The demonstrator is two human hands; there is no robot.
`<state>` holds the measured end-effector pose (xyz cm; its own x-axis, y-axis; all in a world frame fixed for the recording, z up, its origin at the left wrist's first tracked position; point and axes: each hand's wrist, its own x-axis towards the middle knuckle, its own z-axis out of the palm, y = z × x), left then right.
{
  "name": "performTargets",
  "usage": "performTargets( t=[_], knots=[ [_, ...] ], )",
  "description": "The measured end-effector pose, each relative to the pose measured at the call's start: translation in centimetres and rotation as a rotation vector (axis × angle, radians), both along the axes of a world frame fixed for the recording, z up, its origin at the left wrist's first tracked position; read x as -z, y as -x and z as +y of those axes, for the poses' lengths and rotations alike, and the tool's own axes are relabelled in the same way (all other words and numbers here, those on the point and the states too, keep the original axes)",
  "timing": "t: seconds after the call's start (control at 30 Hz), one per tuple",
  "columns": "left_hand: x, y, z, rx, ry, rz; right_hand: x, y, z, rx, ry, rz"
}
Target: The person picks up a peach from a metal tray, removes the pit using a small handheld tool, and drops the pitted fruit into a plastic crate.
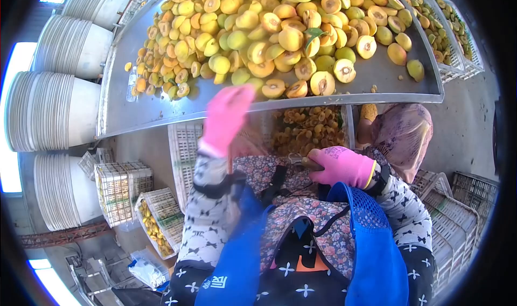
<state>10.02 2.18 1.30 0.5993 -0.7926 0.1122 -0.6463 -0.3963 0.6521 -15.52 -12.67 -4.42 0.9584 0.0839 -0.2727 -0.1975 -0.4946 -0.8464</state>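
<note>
My left hand, in a pink glove, is raised at the front rim of the metal table. Motion smears its fingers, so I cannot see whether they hold anything. Just beyond it lies a big heap of yellow-orange stone fruit, which look like peaches or apricots, many halved with brown centres showing. My right hand, also pink-gloved, is closed near my lap around a small tool with a brownish handle; a thin loop seems to stick out at its tip. Below the table edge, a crate holds brown-orange fruit pieces.
White crates of fruit stand at lower left, and others at upper right. Stacked white round tubs line the left side. More crates are at lower right. A clear bottle lies on the table.
</note>
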Motion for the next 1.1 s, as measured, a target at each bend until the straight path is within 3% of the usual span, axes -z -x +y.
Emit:
performTargets(
  t=[0.07, 0.17, 0.2, 0.3, 0.43, 0.57, 0.6, 0.7, 0.73, 0.8, 0.87, 0.9, 1.0, 1.07, 1.1],
  knots=[
    [3.4, -0.5, -4.4, 0.159, 0.081, -0.136, -0.7, 0.5, -0.5, 0.07, 0.007, -0.036],
    [5.6, -1.7, -7.4, 0.073, -0.291, 0.099, -0.8, 2.2, -0.9, 0.167, 0.005, -0.083],
    [5.8, -2.3, -7.6, 0.142, -0.362, -0.167, -1.0, 2.6, -1.1, 0.203, -0.007, -0.093],
    [6.0, -3.4, -6.9, 0.378, -0.44, -0.272, -0.2, 2.9, -1.0, 0.316, -0.021, -0.154],
    [5.4, -4.4, -7.3, 0.276, -0.456, 0.135, -0.1, 2.2, -1.0, 0.34, -0.008, -0.197],
    [4.4, -3.6, -7.0, 0.3, -0.426, -0.198, -1.1, 1.3, -1.3, 0.434, -0.076, -0.237],
    [5.2, -3.2, -6.4, 0.283, -0.239, -0.222, -1.3, 1.2, -1.4, 0.469, -0.082, -0.239],
    [7.5, -1.5, -4.8, 0.136, 0.036, 0.141, -1.1, 0.6, -1.0, 0.568, -0.052, -0.378],
    [7.5, -1.1, -4.4, -0.018, 0.04, 0.445, -1.4, 0.4, -0.7, 0.587, -0.049, -0.364],
    [6.9, -0.7, -4.2, -0.101, 0.376, 0.671, -2.2, -0.5, -0.4, 0.616, -0.043, -0.34],
    [5.5, 0.0, -3.8, -0.079, 0.68, 0.838, -1.4, -1.9, 0.3, 0.659, -0.084, -0.503],
    [4.2, 1.1, -3.7, -0.068, 0.705, 0.901, -1.2, -2.6, 0.6, 0.678, -0.102, -0.585],
    [1.8, 4.7, -3.4, -0.019, 0.738, 1.033, -3.8, -4.2, 1.0, 0.799, -0.318, -0.414],
    [0.1, 7.5, -3.5, 0.101, 0.67, 0.787, -5.1, -5.4, 1.5, 0.843, -0.688, -0.278],
    [0.7, 8.0, -3.8, 0.14, 0.699, 0.879, -5.5, -5.7, 1.8, 0.861, -0.873, -0.206]
  ],
)
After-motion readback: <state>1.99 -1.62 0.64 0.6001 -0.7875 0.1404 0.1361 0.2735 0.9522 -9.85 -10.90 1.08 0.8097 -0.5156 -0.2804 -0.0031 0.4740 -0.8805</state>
